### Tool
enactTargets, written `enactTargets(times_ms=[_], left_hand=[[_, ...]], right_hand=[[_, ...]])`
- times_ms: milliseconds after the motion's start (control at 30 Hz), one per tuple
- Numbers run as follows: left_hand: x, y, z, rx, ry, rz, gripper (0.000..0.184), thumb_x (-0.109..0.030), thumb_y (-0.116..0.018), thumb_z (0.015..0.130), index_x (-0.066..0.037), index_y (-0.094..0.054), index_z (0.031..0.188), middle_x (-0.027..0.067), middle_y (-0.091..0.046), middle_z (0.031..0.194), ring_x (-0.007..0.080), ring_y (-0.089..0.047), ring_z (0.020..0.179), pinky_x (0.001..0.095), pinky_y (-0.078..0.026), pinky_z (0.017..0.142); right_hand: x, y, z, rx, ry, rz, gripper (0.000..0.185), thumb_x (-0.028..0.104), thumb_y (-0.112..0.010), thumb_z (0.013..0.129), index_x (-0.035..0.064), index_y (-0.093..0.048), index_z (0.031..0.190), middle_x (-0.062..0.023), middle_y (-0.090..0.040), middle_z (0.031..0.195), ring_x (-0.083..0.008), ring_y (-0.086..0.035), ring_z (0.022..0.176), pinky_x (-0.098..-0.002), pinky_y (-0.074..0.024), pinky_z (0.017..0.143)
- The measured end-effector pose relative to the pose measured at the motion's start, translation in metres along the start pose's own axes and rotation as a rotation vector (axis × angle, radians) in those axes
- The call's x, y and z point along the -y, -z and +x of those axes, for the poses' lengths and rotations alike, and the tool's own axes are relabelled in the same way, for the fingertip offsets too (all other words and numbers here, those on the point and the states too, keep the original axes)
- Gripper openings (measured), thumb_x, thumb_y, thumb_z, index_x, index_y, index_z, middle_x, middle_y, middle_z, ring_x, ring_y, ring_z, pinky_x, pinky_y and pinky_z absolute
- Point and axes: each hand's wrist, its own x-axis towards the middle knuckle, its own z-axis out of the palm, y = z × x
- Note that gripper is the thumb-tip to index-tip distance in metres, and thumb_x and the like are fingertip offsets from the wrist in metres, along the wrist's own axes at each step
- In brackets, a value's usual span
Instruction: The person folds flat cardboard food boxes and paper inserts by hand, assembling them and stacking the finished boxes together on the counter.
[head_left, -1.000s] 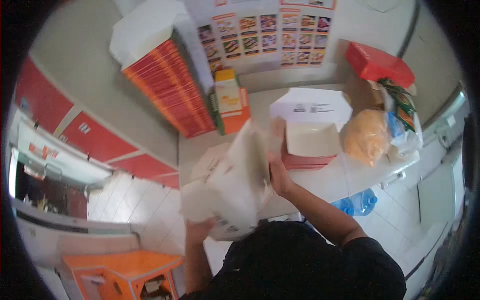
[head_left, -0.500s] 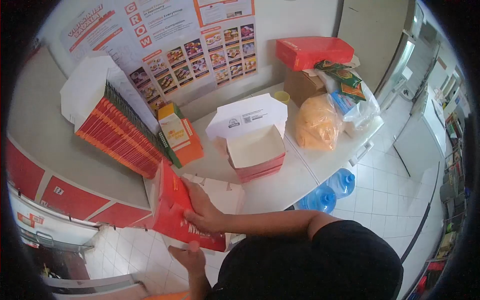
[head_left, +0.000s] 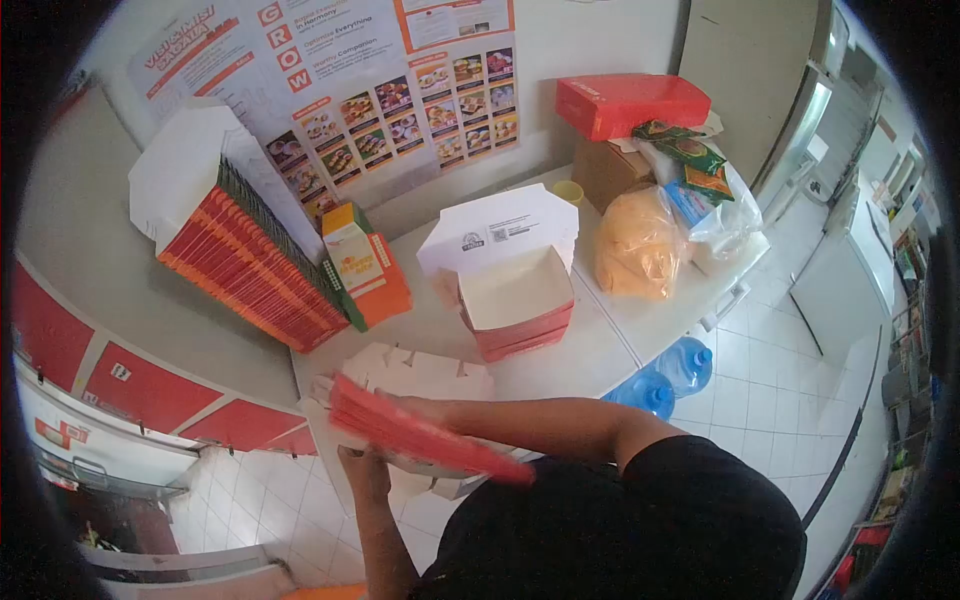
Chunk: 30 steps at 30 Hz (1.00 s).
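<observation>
A red cardboard food box (head_left: 425, 435) is tilted in front of my body, blurred by motion, with its long red side uppermost. My right hand (head_left: 418, 407) holds it along the far edge, and the fingers are mostly hidden behind the red side. At the near left end, my left hand (head_left: 364, 468) grips the box from below with bent fingers. Under and behind it, an open carton with a white inside (head_left: 420, 372) lies on the counter. Farther back stands a small stack of opened red boxes (head_left: 520, 335), its white lid raised.
A tall stack of nested red boxes (head_left: 250, 265) leans at the left, beside an orange and green carton (head_left: 370, 270). On the white counter (head_left: 610, 335) are a bag of orange stuff (head_left: 637, 248) and a red box (head_left: 632, 105). Blue water bottles (head_left: 645, 393) stand on the floor.
The red box has swung down and right, away from the tall stack, and turned so its side shows edge-on. My right hand has slipped behind it; my left hand has moved slightly up.
</observation>
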Motion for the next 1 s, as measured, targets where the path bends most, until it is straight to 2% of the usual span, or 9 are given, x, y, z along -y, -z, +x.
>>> enactTargets(times_ms=[233,267,433,633,700,767,833,933,1000], left_hand=[[-0.034,0.048,-0.031,-0.275,-0.046,0.134,0.06,0.001,-0.073,0.086,0.006,-0.044,0.139,0.0188,-0.062,0.125,0.0264,-0.065,0.11,0.0405,-0.055,0.096],[-0.031,0.07,-0.032,-0.076,-0.08,0.043,0.063,0.002,-0.076,0.083,0.006,-0.045,0.138,0.0178,-0.063,0.123,0.0268,-0.066,0.109,0.0404,-0.056,0.096],[-0.006,0.102,-0.051,-0.196,0.078,0.273,0.071,-0.005,-0.085,0.076,0.005,-0.048,0.136,0.0135,-0.065,0.121,0.0251,-0.067,0.105,0.0396,-0.055,0.096],[-0.01,0.109,-0.025,0.079,0.021,0.44,0.097,-0.023,-0.098,0.067,0.002,-0.045,0.144,0.0115,-0.062,0.131,0.0257,-0.062,0.119,0.0377,-0.054,0.097],[-0.022,0.109,0.004,-0.06,-0.593,1.205,0.112,-0.026,-0.1,0.061,0.001,-0.039,0.152,0.0163,-0.059,0.137,0.0314,-0.056,0.13,0.0444,-0.052,0.103],[-0.097,-0.015,0.01,0.2,-0.191,0.517,0.122,-0.026,-0.1,0.057,0.001,-0.035,0.156,0.0219,-0.057,0.141,0.0359,-0.055,0.134,0.0476,-0.047,0.109],[-0.112,-0.04,0.05,0.431,-0.371,1.337,0.105,-0.031,-0.096,0.063,0.0,-0.047,0.15,0.0244,-0.061,0.139,0.0334,-0.058,0.132,0.0462,-0.05,0.106],[-0.084,-0.048,0.109,1.015,0.237,1.633,0.079,-0.038,-0.09,0.071,-0.003,-0.064,0.136,0.0231,-0.069,0.126,0.0313,-0.067,0.12,0.0426,-0.056,0.096],[-0.048,-0.03,0.14,1.062,0.345,1.619,0.067,-0.041,-0.085,0.076,-0.004,-0.068,0.13,0.0216,-0.073,0.119,0.0321,-0.071,0.11,0.044,-0.057,0.092]], right_hand=[[0.066,0.031,0.005,0.086,-0.076,-0.424,0.065,0.06,-0.051,0.104,0.011,-0.056,0.146,-0.0037,-0.066,0.132,-0.0128,-0.066,0.111,-0.0337,-0.0561,0.094],[0.085,0.034,0.006,0.158,-0.004,-0.59,0.066,0.062,-0.051,0.104,0.0124,-0.054,0.148,-0.0041,-0.065,0.135,-0.0138,-0.065,0.113,-0.0347,-0.0557,0.096],[0.122,-0.026,0.01,-0.076,-0.668,-0.766,0.065,0.057,-0.072,0.093,0.0089,-0.066,0.135,-0.0114,-0.07,0.127,-0.0228,-0.066,0.114,-0.0386,-0.0538,0.095],[0.106,-0.031,0.033,0.525,-0.787,-1.785,0.067,0.04,-0.089,0.08,0.0035,-0.067,0.132,-0.0162,-0.074,0.115,-0.0283,-0.071,0.103,-0.0439,-0.056,0.089],[0.108,-0.045,0.034,0.64,-0.732,-1.942,0.067,0.037,-0.089,0.078,0.0015,-0.067,0.131,-0.0177,-0.074,0.114,-0.0301,-0.072,0.101,-0.0454,-0.0566,0.089],[0.096,-0.052,0.043,0.72,-0.725,-1.927,0.063,0.033,-0.088,0.079,-0.0009,-0.068,0.129,-0.019,-0.074,0.114,-0.0315,-0.073,0.098,-0.0452,-0.0576,0.087],[0.091,-0.062,0.045,0.617,-0.902,-1.895,0.056,0.031,-0.087,0.08,-0.0016,-0.071,0.123,-0.0199,-0.075,0.111,-0.0314,-0.074,0.094,-0.0461,-0.0584,0.084],[0.079,-0.03,0.06,0.501,-0.996,-2.047,0.049,0.028,-0.083,0.082,-0.0013,-0.072,0.12,-0.0207,-0.075,0.111,-0.0339,-0.074,0.09,-0.0478,-0.0595,0.079],[0.06,0.014,0.064,0.428,-0.834,-2.163,0.046,0.027,-0.081,0.083,0.0001,-0.072,0.119,-0.0204,-0.074,0.111,-0.0364,-0.075,0.09,-0.0502,-0.0595,0.078]])
